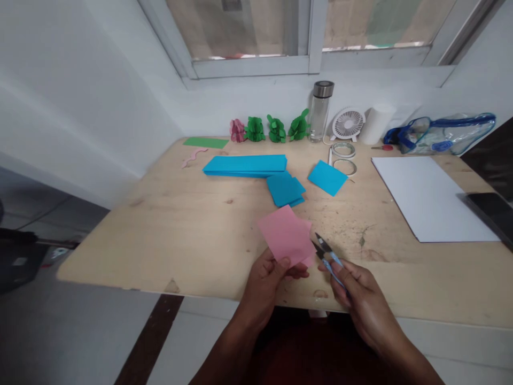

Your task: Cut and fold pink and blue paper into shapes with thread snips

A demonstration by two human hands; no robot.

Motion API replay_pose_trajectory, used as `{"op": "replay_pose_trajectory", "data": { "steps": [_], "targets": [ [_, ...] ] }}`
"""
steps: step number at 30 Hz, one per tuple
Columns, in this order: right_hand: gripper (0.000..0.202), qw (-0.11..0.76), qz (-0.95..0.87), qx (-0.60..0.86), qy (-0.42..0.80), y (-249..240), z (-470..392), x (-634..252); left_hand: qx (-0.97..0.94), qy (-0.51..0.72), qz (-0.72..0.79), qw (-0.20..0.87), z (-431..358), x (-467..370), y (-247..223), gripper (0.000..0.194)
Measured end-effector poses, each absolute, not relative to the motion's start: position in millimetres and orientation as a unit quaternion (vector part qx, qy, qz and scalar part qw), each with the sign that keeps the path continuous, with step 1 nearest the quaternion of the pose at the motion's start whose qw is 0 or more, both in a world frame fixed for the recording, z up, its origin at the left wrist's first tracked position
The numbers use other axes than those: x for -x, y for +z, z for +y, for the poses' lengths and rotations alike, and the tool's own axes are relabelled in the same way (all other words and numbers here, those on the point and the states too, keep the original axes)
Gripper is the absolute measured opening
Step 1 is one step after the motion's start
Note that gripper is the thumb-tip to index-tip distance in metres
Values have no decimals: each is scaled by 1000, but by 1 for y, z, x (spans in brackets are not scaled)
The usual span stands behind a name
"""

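Observation:
Between the thumb and fingers of my left hand (266, 280) are squares of pink paper (286, 235), at least two, fanned slightly apart above the table's front part. My right hand (358, 289) grips small thread snips (331, 255) with pale blue patterned handles. Their dark blades are parted and point up and left, close to the pink paper's right edge; whether they touch it I cannot tell. Just beyond the pink paper lies a small pile of blue paper squares (284, 190). A single blue square (328, 177) lies to its right.
Long blue strips (246, 164) and a green strip (206, 143) lie farther back. Along the wall stand green folded-paper pieces (276, 129), a glass bottle (319, 115) and a small fan (348, 124). Tape rolls (343, 150), white paper (433, 200) and a phone (491, 214) are on the right.

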State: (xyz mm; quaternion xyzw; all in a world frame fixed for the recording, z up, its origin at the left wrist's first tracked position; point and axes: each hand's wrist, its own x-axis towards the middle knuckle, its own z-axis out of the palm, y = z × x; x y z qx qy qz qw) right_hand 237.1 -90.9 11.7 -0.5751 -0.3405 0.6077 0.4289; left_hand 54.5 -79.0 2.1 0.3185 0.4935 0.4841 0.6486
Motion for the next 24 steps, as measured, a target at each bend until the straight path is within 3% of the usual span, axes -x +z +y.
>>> {"op": "replay_pose_trajectory", "data": {
  "steps": [3, 8, 19, 21, 24],
  "targets": [
    [44, 494, -294, 612, 543, 19, -84, -249, -320, 495, 491, 641, -81, -49, 1, 28],
    [39, 456, -343, 563, 598, 18, -81, -243, -350, 462, 470, 666, -82, -48, 0, 28],
    [34, 494, -302, 560, 593, 0, -70, -211, -391, 400, 434, 706, -79, -57, -2, 39],
    [35, 500, -301, 564, 584, -1, -68, -210, -376, 419, 445, 697, -77, -59, -2, 47],
    [35, 505, -288, 577, 574, -1, -65, -212, -359, 486, 430, 671, -74, -61, -3, 80]
  ]
}}
